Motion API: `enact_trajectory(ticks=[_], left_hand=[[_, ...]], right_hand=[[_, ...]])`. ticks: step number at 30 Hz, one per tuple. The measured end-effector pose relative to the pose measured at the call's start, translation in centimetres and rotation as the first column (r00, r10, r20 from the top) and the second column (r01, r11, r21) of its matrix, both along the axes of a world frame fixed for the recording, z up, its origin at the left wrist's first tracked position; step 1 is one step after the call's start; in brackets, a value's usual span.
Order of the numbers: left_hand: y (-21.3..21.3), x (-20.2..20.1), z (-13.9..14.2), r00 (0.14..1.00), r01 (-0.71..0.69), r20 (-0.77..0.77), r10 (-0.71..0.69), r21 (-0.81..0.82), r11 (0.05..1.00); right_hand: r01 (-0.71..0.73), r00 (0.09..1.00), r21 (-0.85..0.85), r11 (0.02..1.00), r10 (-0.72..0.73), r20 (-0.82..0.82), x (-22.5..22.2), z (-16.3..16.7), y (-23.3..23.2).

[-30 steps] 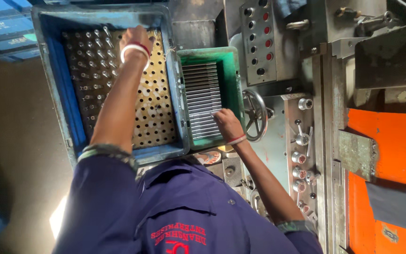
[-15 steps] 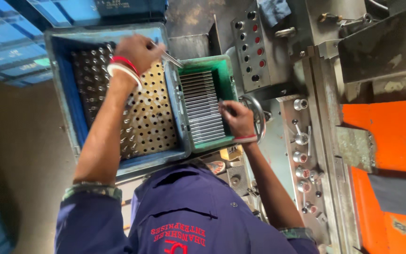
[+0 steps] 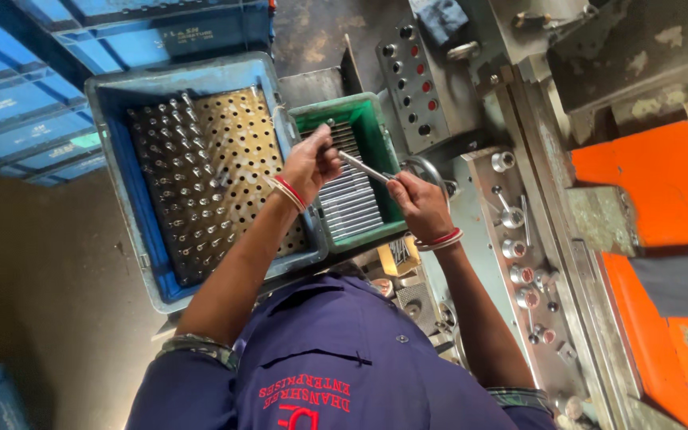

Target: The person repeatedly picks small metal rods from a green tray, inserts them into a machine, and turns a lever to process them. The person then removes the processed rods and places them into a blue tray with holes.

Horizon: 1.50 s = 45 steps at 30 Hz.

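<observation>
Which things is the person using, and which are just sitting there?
In use:
left hand
right hand
metal rod, held by both hands
green tray of rods
blue crate with a holed plate

Just sitting:
button panel
orange machine part
stacked blue crates

Grey machine panel (image 3: 439, 72), orange guard (image 3: 646, 183), stacked blue crates (image 3: 33, 95), dim floor (image 3: 33, 263)

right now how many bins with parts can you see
2: blue bin of pins at left; green bin of rods beside it, under the left hand and right hand gripping a metal rod. Stacked blue crates behind may hide more.
</observation>
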<state>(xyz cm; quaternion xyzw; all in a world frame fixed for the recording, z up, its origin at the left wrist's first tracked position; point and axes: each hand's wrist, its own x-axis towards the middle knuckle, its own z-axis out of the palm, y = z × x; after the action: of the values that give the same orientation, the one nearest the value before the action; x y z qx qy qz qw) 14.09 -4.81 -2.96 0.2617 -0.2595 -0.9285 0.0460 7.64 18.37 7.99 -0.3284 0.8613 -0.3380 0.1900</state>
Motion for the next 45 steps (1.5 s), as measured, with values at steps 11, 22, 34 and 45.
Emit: enact_trajectory(ticks=[11,22,34,45], left_hand=[[8.5,-2.4,2.3,0.981,0.193,-0.067,-0.184,0.157,0.969],[10.0,-0.2,6.4,0.935,-0.041,-0.159,-0.317,-0.936,0.350],[8.8,0.7,8.1,0.799,0.545,0.131,-0.587,-0.572,0.614],[11.9,1.1,10.4,0.823,-0.172,-0.503,-0.263,-0.663,0.729]], right_hand=[[-0.050,0.826,-0.116,0.992,-0.024,-0.563,5.6,0.2,3.7],[-0.029,0.967,-0.078,0.997,0.008,-0.255,4.6,3.0,7.8],[-0.274,0.608,0.109,0.956,0.260,-0.750,5.0,4.6,7.4],[0.411,0.703,-0.692,0.594,0.277,0.655,8.3,0.2,6.6]])
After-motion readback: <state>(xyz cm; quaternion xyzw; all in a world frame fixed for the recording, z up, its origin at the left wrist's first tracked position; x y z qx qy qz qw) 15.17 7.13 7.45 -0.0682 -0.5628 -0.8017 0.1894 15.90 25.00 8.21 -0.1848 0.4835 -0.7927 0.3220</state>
